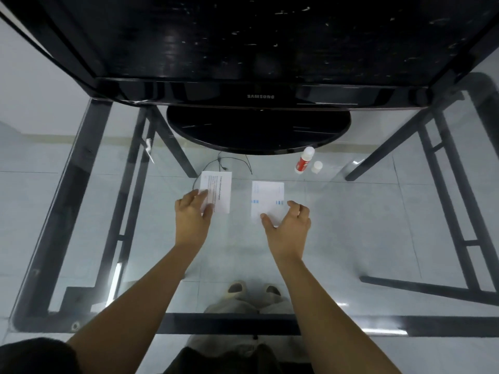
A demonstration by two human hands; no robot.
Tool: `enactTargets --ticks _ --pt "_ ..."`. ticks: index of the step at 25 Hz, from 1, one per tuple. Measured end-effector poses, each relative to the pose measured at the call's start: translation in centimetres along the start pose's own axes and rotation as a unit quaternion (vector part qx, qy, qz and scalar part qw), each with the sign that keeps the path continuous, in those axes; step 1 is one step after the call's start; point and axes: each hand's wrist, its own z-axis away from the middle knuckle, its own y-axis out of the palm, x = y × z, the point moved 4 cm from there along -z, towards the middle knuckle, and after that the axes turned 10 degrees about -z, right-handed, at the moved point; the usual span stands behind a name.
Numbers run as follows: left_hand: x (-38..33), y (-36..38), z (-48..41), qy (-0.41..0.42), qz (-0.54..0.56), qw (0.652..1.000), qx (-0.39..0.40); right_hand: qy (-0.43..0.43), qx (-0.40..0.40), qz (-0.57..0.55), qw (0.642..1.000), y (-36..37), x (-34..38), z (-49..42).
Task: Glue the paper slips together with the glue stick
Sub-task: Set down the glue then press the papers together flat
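room: pale tiled floor (pixel 351 225) seen through the glass; light wall at upper left
table: clear glass table (pixel 405 211) on a dark metal frame, reflections on top; person's feet in tan shoes visible under it
monitor: big black monitor (pixel 259 49) at far edge, "SAMSUNG" on lower bezel, screen off and smudged; round black stand (pixel 256 128) resting on glass
cable: thin black cable (pixel 229 160) looping out near the stand base
left slip: white paper slip (pixel 220 191) flat on table, printed with black text lines running sideways, too small to read
right slip: white paper slip (pixel 267 198) flat, just beside the first with a gap between, small blue marks, unreadable
left hand: left hand (pixel 191 211) on the near-left corner of left slip, fingers (pixel 201 197) spread flat, pressing it, not clenched
right hand: right hand (pixel 290 222) at near edge of right slip, fingers curled loosely, thumb tip touching paper, nothing gripped
glue stick: glue stick (pixel 303 160) beyond right slip near the stand, red label, white ends, tilted; label text unreadable
cap: small white cap (pixel 316 166) just beside glue stick
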Motion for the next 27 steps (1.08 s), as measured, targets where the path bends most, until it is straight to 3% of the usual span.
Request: enactTargets --ticks 6,10,19,24,27 --pt "0.6 0.2 -0.4 -0.022 0.014 0.999 0.031 0.038 -0.005 -0.049 0.998 0.9 1.2 -0.5" --pt "0.6 -0.3 -0.9 -0.090 0.088 0.992 0.025 0.042 0.009 -0.065 0.997 1.2 1.3 -0.9" --pt "0.1 -0.4 -2.3 -0.219 0.128 0.963 0.088 0.007 0.021 -0.056 0.998 1.3 1.0 -0.7" --pt "0.7 -0.6 -2.4 -0.199 0.163 0.961 0.096 0.000 0.027 -0.072 0.997 1.3 0.8 -0.5" --pt "0.8 -1.1 -1.4 -0.147 0.154 0.974 0.071 -0.004 0.031 -0.133 0.991 1.0 0.8 -0.2"
